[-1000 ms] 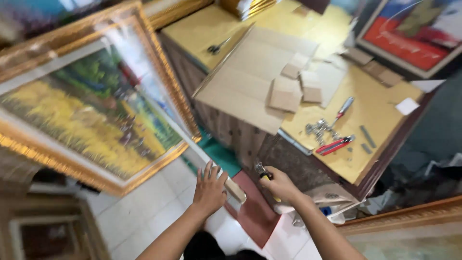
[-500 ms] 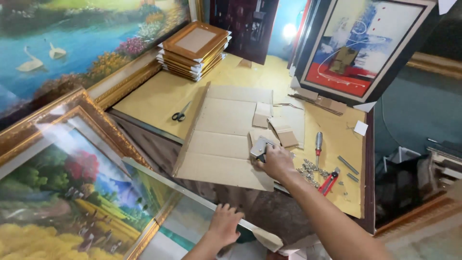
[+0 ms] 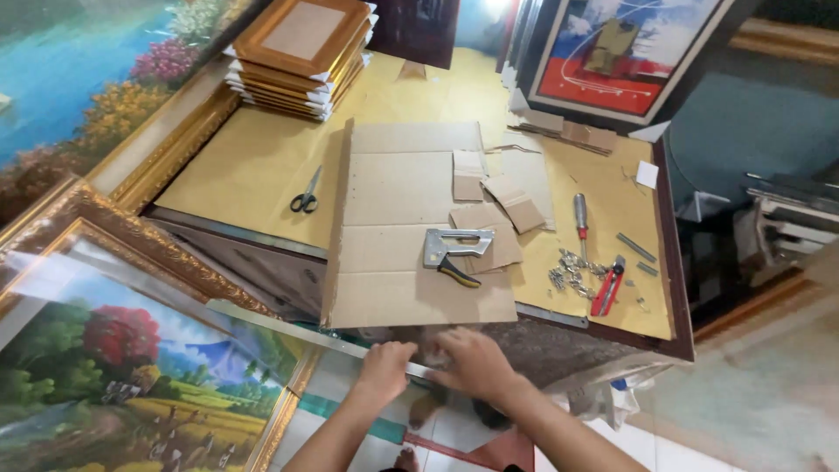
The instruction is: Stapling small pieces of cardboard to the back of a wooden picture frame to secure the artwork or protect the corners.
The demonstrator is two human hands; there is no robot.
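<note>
My left hand [image 3: 384, 369] grips a long silvery strip [image 3: 288, 330] that runs along the table's front edge, above the framed landscape painting [image 3: 114, 376]. Just to its right, my right hand [image 3: 470, 363] is blurred and closed over the same strip's near end. A grey staple gun [image 3: 454, 249] with a black and yellow handle lies untouched on a large cardboard sheet [image 3: 393, 288], right behind my hands.
The table [image 3: 253, 166] is covered in yellow paper and holds black scissors [image 3: 304, 197], cardboard offcuts [image 3: 516, 205], a red-handled screwdriver [image 3: 579, 214], red pliers [image 3: 607, 288], loose metal bits and a stack of gold frames [image 3: 301, 52]. Framed paintings lean around it.
My right hand has left the staple gun on the cardboard and come back to the strip beside my left hand. The view has shifted closer over the table.
</note>
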